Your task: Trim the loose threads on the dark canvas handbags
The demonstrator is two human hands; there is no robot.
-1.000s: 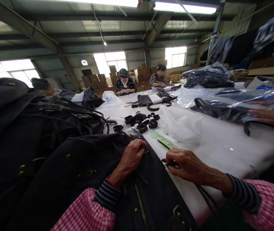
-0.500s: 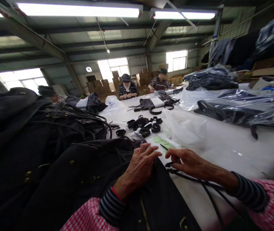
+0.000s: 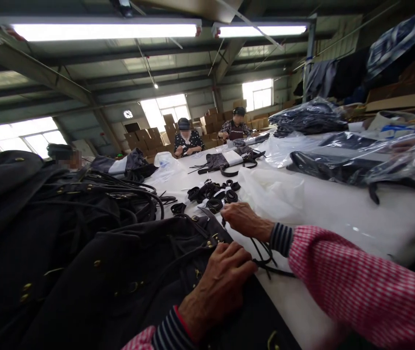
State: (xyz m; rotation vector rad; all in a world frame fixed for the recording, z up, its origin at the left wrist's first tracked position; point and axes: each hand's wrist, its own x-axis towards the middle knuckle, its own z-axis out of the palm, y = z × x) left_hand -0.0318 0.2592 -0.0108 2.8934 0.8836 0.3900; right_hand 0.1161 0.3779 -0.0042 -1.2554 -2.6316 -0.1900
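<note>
Two hands are at work on the dark coat [image 3: 127, 272], and only the head view shows them. Your left hand [image 3: 225, 277] lies on the coat's near edge, fingers curled down onto the cloth and onto the black cord [image 3: 262, 260] that runs out from under them; it looks pressed closed over both, though you cannot tell whether the cord is truly pinched or just trapped under the palm. Your right hand [image 3: 246, 221] reaches past the coat's edge toward its far corner, fingers bent and nearly closed around the upper part of the same cord, just beside a brass eyelet [image 3: 209, 243].

Several things could slip from here. That cord loops loosely on the white table [image 3: 338, 214] just off the coat's right edge; if you pull with the right hand while the left lets up, the loop may snag on itself and knot. Pull too hard and the coat, which hangs partly off the near side, could slide toward you, dragging the heap of other dark coats [image 3: 47, 204] to its left with it.

Beyond the coat's far corner sits a cluster of rolled black straps [image 3: 215, 192], near your right hand; a wide sweep of your sleeve [image 3: 356, 287] could scatter them. Clear plastic bags [image 3: 273, 192] lie further right of the coat and could catch the cord's free end.
</note>
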